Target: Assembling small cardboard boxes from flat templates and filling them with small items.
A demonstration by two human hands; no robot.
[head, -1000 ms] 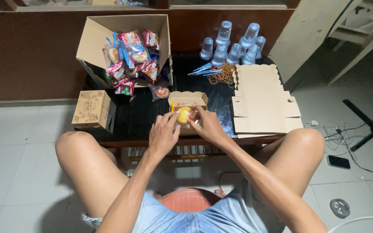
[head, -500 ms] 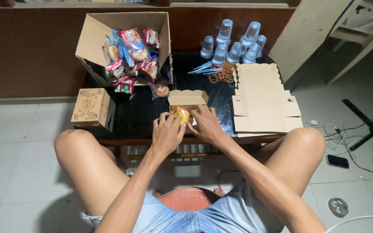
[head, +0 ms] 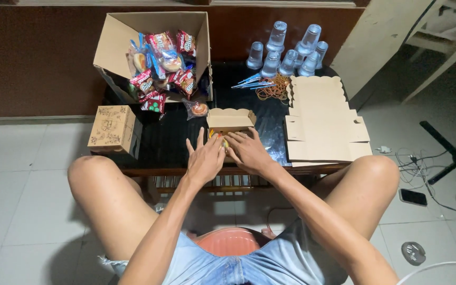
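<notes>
A small open cardboard box (head: 231, 119) sits on the dark low table (head: 170, 142), its lid tilted up toward the back. My left hand (head: 205, 158) and my right hand (head: 248, 151) lie side by side over the box's near half, fingers spread and pressing down on a yellow snack item (head: 220, 140) that shows only as a sliver between them. What the hands grip, if anything, is hidden under the palms.
A big carton of wrapped snacks (head: 159, 55) stands at the back left. A closed printed box (head: 113, 130) sits at the table's left edge. Plastic cups (head: 287, 53), straws and rubber bands (head: 270, 87) are behind; flat box blanks (head: 320, 121) lie on the right. A phone (head: 412, 197) lies on the floor.
Both hands have lowered the yellow item from in front of the box into it and flattened over it, fingers spreading.
</notes>
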